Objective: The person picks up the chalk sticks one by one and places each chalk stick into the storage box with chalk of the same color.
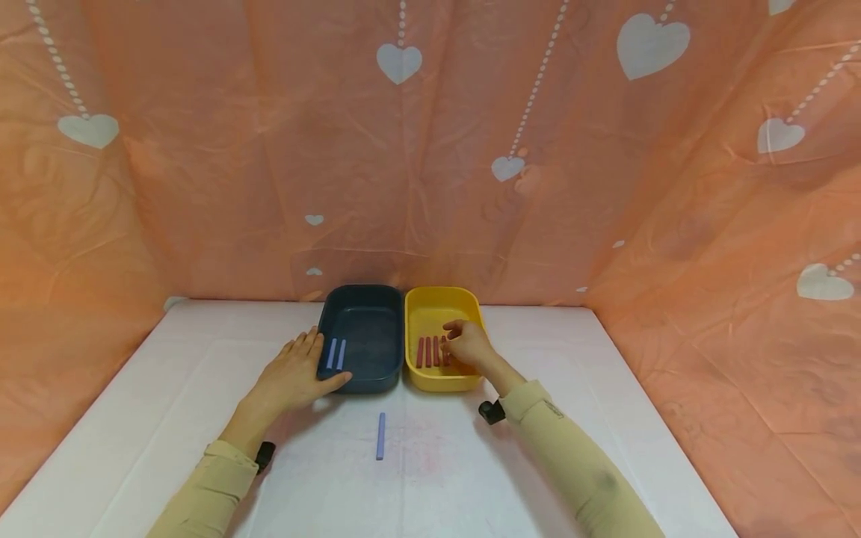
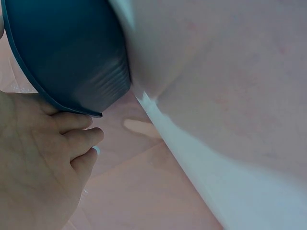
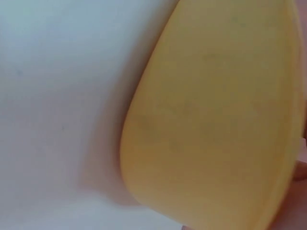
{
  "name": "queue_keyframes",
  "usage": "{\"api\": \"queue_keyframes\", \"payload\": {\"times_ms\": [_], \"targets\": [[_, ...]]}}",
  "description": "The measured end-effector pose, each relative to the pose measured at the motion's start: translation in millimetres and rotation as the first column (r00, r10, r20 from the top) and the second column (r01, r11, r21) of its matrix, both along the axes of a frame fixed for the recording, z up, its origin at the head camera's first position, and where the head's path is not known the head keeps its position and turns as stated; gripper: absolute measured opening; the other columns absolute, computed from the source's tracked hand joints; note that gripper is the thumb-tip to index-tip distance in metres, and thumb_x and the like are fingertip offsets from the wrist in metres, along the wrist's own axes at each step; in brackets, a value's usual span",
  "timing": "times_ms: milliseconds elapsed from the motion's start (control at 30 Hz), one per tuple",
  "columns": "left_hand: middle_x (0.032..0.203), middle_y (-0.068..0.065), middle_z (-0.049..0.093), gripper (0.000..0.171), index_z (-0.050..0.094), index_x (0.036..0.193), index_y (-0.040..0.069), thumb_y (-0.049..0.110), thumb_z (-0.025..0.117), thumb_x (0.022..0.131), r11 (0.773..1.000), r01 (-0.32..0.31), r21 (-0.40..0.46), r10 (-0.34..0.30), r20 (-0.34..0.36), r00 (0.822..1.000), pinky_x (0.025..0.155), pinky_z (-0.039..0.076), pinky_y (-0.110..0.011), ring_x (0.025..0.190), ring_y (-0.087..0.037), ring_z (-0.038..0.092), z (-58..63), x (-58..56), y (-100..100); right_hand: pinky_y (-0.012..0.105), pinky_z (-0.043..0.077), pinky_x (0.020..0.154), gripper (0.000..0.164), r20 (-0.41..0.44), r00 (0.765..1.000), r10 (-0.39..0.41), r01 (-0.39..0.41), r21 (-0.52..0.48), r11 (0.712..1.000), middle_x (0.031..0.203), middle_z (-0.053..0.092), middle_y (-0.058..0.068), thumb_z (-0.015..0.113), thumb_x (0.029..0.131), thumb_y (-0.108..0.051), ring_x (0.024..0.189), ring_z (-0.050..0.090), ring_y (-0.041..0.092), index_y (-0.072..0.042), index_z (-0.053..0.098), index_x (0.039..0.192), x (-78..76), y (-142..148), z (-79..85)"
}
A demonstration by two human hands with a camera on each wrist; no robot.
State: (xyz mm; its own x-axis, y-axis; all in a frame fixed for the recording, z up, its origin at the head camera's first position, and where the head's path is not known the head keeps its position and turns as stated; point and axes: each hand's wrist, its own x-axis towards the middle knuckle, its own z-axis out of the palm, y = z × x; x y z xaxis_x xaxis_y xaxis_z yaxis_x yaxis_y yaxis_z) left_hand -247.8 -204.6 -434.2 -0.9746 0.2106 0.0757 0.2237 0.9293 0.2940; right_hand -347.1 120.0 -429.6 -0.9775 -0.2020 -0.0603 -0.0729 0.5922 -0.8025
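My left hand (image 1: 296, 373) rests against the left side of a dark blue bin (image 1: 370, 385), fingers straight along its outer wall and thumb over the front rim. Two blue chalk-like sticks (image 1: 341, 355) lie in that bin. The left wrist view shows the left fingers touching the bin's rim. Inside the yellow bin (image 1: 444, 383), my right hand (image 1: 471, 345) is lowered over a row of several dark red chalk-like sticks (image 1: 427, 353). Its fingertips are at the rightmost red sticks; whether they pinch one is hidden. Yellow bin wall (image 3: 206, 115) fills most of the right wrist view.
A single blue stick (image 1: 380, 436) lies on the white tabletop (image 1: 323, 478) in front of the bins. Faint reddish smudges mark the cloth near it. The two bins stand side by side at the table's back edge, before an orange curtain (image 1: 350, 149) with white hearts.
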Motion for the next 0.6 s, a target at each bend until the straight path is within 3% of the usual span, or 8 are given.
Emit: {"api": "queue_keyframes", "payload": {"times_ms": [400,600], "targets": [[0.160,-0.039,0.028,0.107,0.033,0.151,-0.020,0.067,0.060,0.095,1.000,0.002,0.000,-0.002,-0.021,1.000,0.122,0.023,-0.064,0.149,-0.056,0.027,0.0,0.8,1,0.027,0.059,0.071,0.039,-0.059,0.997,0.058,-0.064,-0.107,0.992,0.110,0.067,0.016,0.068,0.091,0.001,0.085,0.069,0.031,0.006,0.066,0.129,27.4,-2,15.9],[0.161,-0.039,0.027,0.107,0.032,0.152,-0.020,0.067,0.061,0.095,1.000,0.003,0.002,-0.003,-0.012,1.000,0.123,0.022,-0.064,0.149,-0.056,0.026,0.4,0.4,1,0.025,0.056,0.069,0.033,-0.114,0.990,0.083,-0.096,-0.114,0.989,0.107,0.069,0.013,0.069,0.089,0.001,0.079,0.064,0.021,0.003,0.070,0.122,40.2,-6,16.8]]}}
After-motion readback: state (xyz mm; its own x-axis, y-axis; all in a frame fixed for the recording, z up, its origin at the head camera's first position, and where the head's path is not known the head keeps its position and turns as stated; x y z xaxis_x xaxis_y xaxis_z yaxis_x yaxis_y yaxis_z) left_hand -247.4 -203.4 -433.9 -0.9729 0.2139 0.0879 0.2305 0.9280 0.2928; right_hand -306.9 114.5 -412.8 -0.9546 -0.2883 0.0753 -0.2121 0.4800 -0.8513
